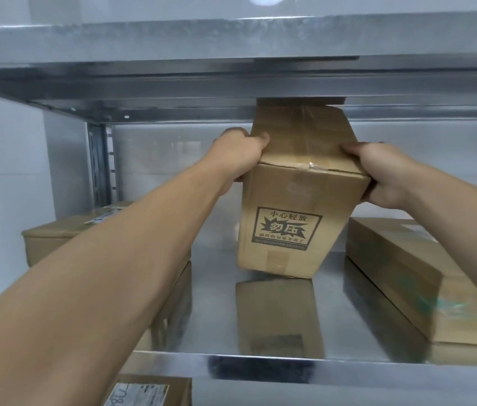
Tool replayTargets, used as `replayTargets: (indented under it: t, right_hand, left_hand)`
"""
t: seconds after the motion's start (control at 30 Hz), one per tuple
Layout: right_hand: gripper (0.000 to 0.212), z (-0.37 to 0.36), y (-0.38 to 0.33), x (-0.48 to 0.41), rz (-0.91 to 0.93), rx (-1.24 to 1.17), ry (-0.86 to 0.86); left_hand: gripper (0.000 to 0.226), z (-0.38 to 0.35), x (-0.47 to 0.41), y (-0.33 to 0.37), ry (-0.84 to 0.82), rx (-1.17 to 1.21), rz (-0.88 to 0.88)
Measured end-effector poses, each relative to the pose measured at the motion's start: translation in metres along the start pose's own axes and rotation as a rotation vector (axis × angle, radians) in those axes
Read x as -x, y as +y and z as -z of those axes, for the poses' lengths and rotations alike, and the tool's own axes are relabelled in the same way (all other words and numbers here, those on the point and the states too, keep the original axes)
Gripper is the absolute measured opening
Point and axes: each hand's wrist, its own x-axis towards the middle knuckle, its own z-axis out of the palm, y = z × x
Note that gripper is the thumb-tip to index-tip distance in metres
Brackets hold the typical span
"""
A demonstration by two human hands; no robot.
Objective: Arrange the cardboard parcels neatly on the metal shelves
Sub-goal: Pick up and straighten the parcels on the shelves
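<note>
My outstretched arms hold a cardboard parcel [295, 206] tilted on end over the metal shelf [216, 303].
Left hand [240, 153] and right hand [383, 177] curl their fingers [260, 140] round its upper corners.

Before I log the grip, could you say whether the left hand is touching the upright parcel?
Touching. The head view shows the left hand gripping the upright parcel, thumb on its top.

A tall parcel [298, 218] leans on the shelf [260, 364], mid-frame. The left grip [240, 153] and right grip [383, 177] hold its top sides. A left parcel [52, 238] sits mid-left, a flat parcel [407, 273] lower right, and a low parcel [149, 391] under the shelf, at the bottom.
</note>
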Motion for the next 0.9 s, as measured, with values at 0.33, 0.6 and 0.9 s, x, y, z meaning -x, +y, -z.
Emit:
replayTargets:
  t: [0.33,0.6,0.9]
  right_hand:
    - [0.031,0.029,0.007,-0.011,-0.117,-0.206,0.048]
    - [0.032,0.031,0.065,-0.011,-0.209,-0.402,0.090]
    - [0.010,0.022,0.092,0.012,-0.157,-0.642,0.071]
  left_hand:
    - [0.023,-0.030,-0.012,0.034,-0.195,0.161,0.010]
    - [0.019,-0.045,-0.012,0.054,-0.340,-0.085,-0.097]
    - [0.046,-0.030,0.020,0.029,-0.317,-0.030,-0.181]
